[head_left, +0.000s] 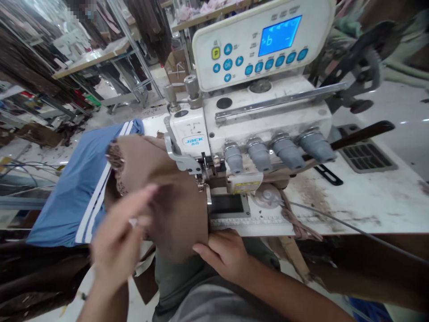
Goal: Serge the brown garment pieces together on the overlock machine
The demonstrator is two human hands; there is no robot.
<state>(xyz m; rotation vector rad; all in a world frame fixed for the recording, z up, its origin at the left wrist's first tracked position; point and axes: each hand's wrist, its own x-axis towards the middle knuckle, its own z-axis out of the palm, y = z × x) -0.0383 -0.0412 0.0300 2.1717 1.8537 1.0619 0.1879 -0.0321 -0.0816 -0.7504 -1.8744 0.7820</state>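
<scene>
Brown fabric (181,214) lies across the left part of the sewing machine (268,116), its right edge at the presser foot (203,184). My right hand (226,252) is closed on the near right corner of this fabric, thumb on top and fingers underneath. Over the left part of the fabric is my left hand (120,232), smeared by motion, so its grip is unclear. A small pale spot shows by its fingers; I cannot make out what it is. Patterned, ruffled-looking cloth (116,165) shows along the fabric's left side.
Blue cloth with white stripes (77,179) covers the table's left end. The machine's control panel (231,49) stands at the back. On the right are a black-handled tool (365,134), a grey slotted tray (368,156) and a cable (335,219) crossing the front edge.
</scene>
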